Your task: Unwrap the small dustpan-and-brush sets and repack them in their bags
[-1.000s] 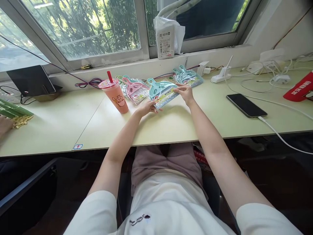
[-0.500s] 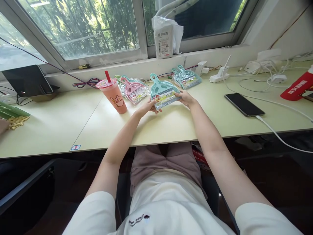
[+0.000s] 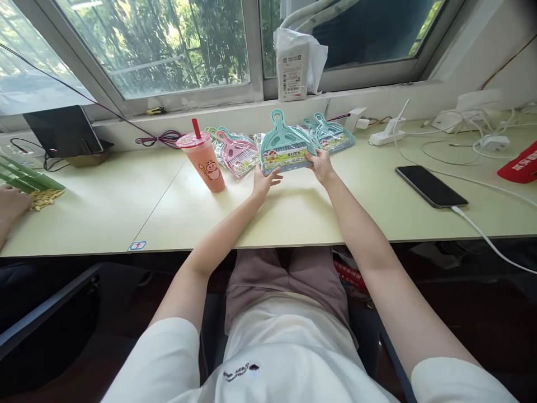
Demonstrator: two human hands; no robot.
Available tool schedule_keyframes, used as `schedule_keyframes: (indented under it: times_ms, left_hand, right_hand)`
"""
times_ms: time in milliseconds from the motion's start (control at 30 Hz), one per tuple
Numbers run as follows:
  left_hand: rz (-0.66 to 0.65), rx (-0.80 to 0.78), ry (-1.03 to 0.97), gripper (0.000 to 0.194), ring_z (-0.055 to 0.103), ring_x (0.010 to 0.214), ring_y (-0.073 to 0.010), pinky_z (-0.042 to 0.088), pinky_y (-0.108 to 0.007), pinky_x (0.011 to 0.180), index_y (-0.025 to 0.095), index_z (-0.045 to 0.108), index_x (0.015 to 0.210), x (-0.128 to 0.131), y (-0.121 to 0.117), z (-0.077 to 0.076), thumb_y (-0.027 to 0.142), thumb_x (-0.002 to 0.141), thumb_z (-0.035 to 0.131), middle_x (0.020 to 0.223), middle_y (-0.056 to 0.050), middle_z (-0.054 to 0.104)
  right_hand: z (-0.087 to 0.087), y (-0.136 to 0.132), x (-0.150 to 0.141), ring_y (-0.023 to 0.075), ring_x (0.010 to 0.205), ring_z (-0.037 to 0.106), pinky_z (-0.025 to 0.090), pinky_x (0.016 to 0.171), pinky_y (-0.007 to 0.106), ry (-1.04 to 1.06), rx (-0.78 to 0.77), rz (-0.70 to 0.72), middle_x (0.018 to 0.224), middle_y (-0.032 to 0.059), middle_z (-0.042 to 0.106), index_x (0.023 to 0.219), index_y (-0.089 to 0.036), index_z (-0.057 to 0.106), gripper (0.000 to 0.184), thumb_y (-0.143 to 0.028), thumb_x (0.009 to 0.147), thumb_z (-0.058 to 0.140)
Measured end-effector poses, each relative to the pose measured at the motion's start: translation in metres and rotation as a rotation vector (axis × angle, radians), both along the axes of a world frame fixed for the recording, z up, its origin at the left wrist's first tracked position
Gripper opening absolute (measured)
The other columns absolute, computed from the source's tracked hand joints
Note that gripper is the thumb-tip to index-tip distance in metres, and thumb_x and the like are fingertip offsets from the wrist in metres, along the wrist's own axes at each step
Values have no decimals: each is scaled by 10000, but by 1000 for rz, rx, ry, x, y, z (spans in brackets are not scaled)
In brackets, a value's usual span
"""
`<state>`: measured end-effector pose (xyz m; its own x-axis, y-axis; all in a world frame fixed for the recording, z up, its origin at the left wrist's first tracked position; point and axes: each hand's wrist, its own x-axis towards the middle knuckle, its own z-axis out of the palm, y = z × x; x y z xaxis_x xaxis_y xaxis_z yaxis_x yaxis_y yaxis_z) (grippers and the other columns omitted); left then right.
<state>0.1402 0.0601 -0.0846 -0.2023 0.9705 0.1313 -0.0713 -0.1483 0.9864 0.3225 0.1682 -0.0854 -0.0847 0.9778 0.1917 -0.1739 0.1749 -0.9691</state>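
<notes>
My left hand (image 3: 264,183) and my right hand (image 3: 321,165) hold a packaged teal mini dustpan set (image 3: 285,145) by its two lower corners, tilted up with the handle pointing away from me, above the pale desk (image 3: 293,215). Both hands are closed on the pack's edges. Behind it on the left lies a pile of pink and teal packs (image 3: 237,152). Another teal pile (image 3: 333,133) lies behind on the right. A pink drink cup (image 3: 205,159) with a red straw stands just left of my left hand.
A black phone (image 3: 431,186) on a white cable lies at the right, with a power strip (image 3: 384,136) and tangled cables (image 3: 470,140) behind. A red object (image 3: 520,165) sits far right. A tablet (image 3: 62,131) stands at the left; another person's hand (image 3: 10,204) is by green stalks (image 3: 25,178).
I have lifted the teal pack off the desk and turned it more upright, handle up. The view has shifted slightly.
</notes>
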Motion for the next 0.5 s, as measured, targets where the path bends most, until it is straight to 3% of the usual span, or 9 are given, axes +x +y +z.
schedule_keyframes:
  times_ms: [100, 333, 433, 500]
  left_hand:
    - [81, -45, -76, 212, 748, 740, -151, 605, -301, 761, 195, 525, 1140, -6, 6, 1, 336, 987, 564, 1217, -108, 683]
    - [121, -132, -36, 215, 711, 604, -137, 583, -291, 711, 204, 533, 1073, -18, 16, 1, 358, 931, 584, 1009, -52, 693]
    - [124, -177, 4, 225, 669, 543, -116, 564, -278, 677, 207, 548, 1063, -22, 19, 0, 341, 893, 610, 930, -29, 680]
    - [164, -219, 3, 227, 648, 527, -109, 556, -267, 655, 209, 551, 1066, -26, 21, 0, 325, 882, 618, 879, -17, 671]
  right_hand:
    - [2, -7, -10, 178, 887, 691, 608, 784, 307, 20, -13, 41, 824, -2, 675, 864, -241, 642, 175, -306, 750, 757]
    - [0, -7, -8, 157, 737, 694, 650, 811, 361, 47, -188, 112, 809, 20, 720, 850, -195, 647, 108, -153, 812, 738]
    - [-2, -14, 1, 180, 777, 737, 668, 760, 354, 31, -216, 240, 922, 52, 769, 940, -194, 678, 129, -247, 863, 767]
    - [-2, -20, 7, 209, 830, 767, 669, 725, 341, -5, -192, 367, 1034, 68, 779, 1028, -218, 689, 256, -399, 875, 786]
